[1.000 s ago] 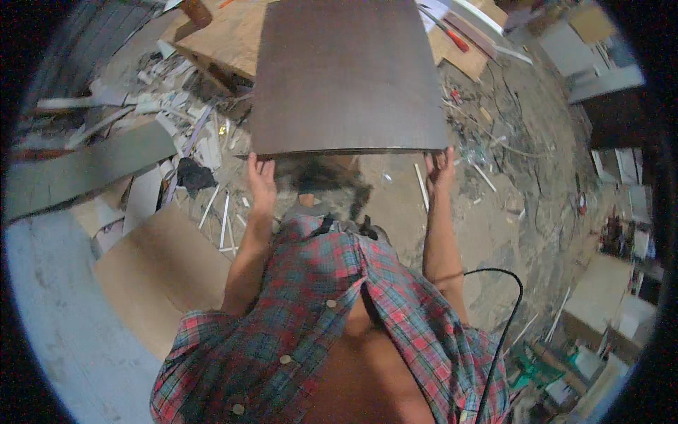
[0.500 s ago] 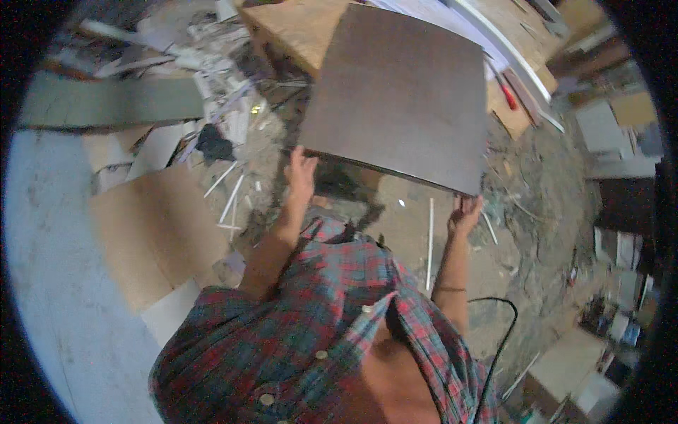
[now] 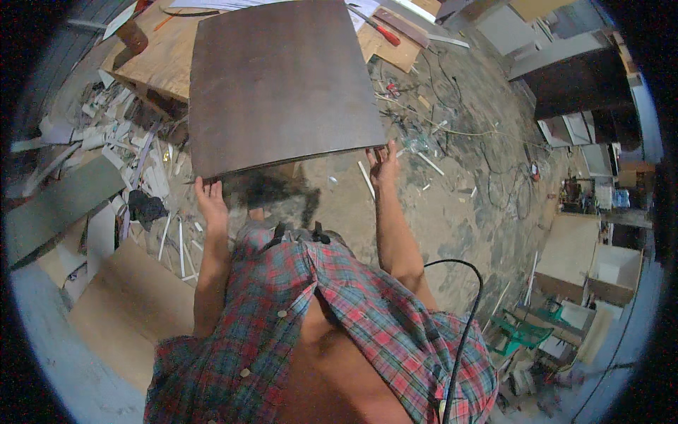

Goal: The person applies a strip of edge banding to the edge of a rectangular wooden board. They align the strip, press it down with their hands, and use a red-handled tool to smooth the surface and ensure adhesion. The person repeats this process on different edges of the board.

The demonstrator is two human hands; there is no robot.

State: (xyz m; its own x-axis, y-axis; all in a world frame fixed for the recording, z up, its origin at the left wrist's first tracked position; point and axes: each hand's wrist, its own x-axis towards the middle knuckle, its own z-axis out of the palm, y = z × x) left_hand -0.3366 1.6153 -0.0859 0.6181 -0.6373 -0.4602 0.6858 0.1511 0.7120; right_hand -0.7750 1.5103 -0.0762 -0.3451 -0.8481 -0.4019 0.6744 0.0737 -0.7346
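Note:
A large, dark brown flat panel (image 3: 282,85) spans the space in front of me at the far side. My left hand (image 3: 210,196) grips its near left corner, fingers at the edge. At the near right corner my right hand (image 3: 385,166) has hold of the same panel, palm turned up and fingers partly under the edge. Both arms are stretched forward. The panel's far part overlaps a wooden workbench (image 3: 159,53) and hides much of its top.
A red-handled tool (image 3: 385,32) lies on the bench's right part. Scrap strips (image 3: 113,120) are heaped on the floor at left, near a brown board (image 3: 134,304). A dark cable (image 3: 477,283) hangs by my right arm. A green plastic chair (image 3: 519,332) and cabinet boxes (image 3: 572,247) stand at right.
My view has swung to the right, so the panel and bench appear further left. The panel's near edge now slants up toward the right. Both hands keep their hold on its corners.

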